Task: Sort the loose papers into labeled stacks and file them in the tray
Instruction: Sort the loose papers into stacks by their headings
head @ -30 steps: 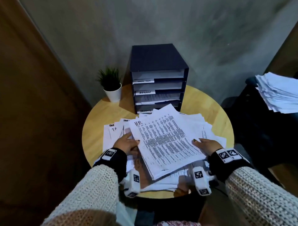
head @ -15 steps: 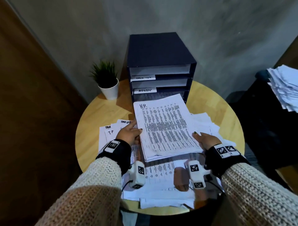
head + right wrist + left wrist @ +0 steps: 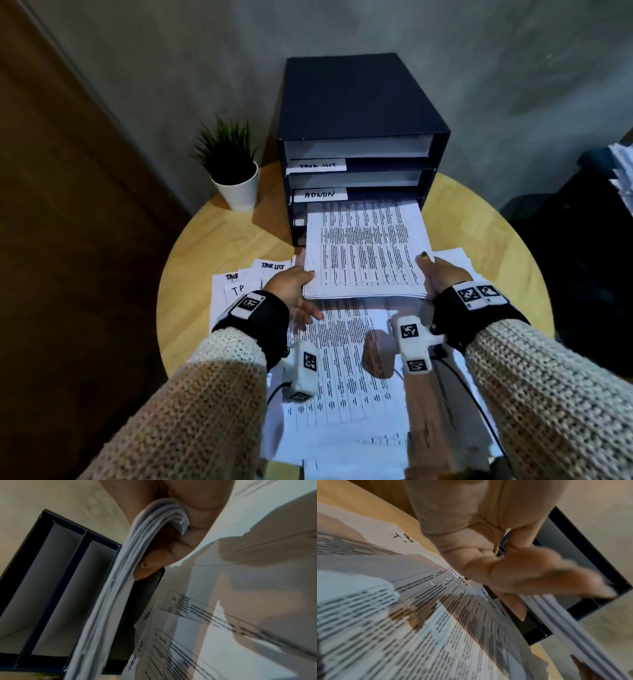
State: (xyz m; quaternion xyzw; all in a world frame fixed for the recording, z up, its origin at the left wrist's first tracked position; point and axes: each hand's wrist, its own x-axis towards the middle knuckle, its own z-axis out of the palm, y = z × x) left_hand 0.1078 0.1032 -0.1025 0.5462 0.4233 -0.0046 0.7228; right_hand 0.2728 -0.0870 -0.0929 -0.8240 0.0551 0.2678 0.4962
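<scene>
Currently both hands, left hand (image 3: 291, 286) and right hand (image 3: 442, 274), pinch the limp, floppy paper stack (image 3: 363, 250) by its near corners, feeding the tray (image 3: 363, 102).

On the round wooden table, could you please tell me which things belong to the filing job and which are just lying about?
Part of the job:
- thick white printed paper stack
- dark blue shelved file tray
- loose printed sheets
- left hand, right hand

Lying about:
- green plant in white pot

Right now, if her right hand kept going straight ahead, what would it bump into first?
Probably the dark file tray: the right hand points toward its front right edge, gripping the paper stack entering the third slot. Depth is hard to judge.
</scene>
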